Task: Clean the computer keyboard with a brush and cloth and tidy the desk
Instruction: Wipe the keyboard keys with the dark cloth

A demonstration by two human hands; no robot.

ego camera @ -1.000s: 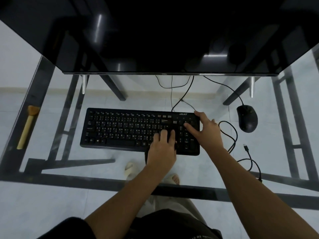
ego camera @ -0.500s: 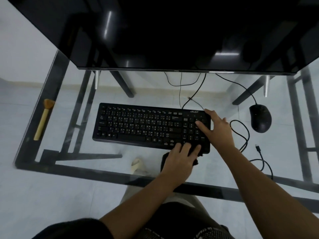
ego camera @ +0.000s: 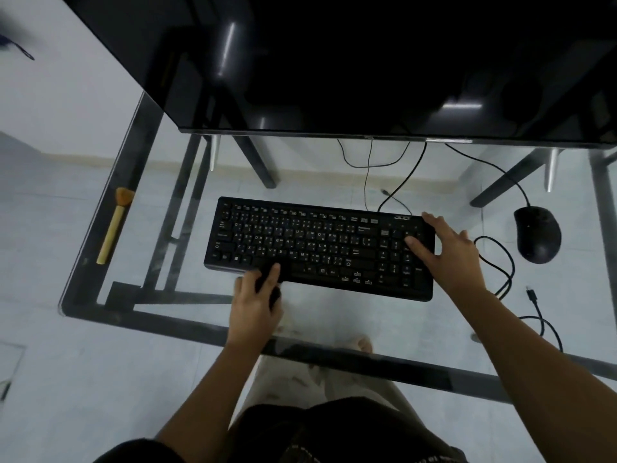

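A black keyboard [ego camera: 300, 242] lies on the glass desk [ego camera: 334, 322] in front of the monitor. My left hand [ego camera: 253, 309] is shut on a dark cloth [ego camera: 271, 285] and presses it against the keyboard's front edge, left of the middle. My right hand [ego camera: 447, 252] rests flat on the keyboard's right end, with the fingers apart and the thumb on the number keys. A brush [ego camera: 113, 228] with a pale wooden handle and orange bristles lies on the desk's left frame, away from both hands.
A large dark monitor [ego camera: 334, 61] overhangs the back of the desk. A black mouse [ego camera: 537, 233] sits to the right, with looped cables [ego camera: 500, 262] and a loose plug [ego camera: 532, 295] beside my right forearm. My legs and feet show through the glass.
My left hand has slid the cloth leftward along the keyboard's front edge, from near the number keys to left of the middle. My right hand has stayed on the right end.
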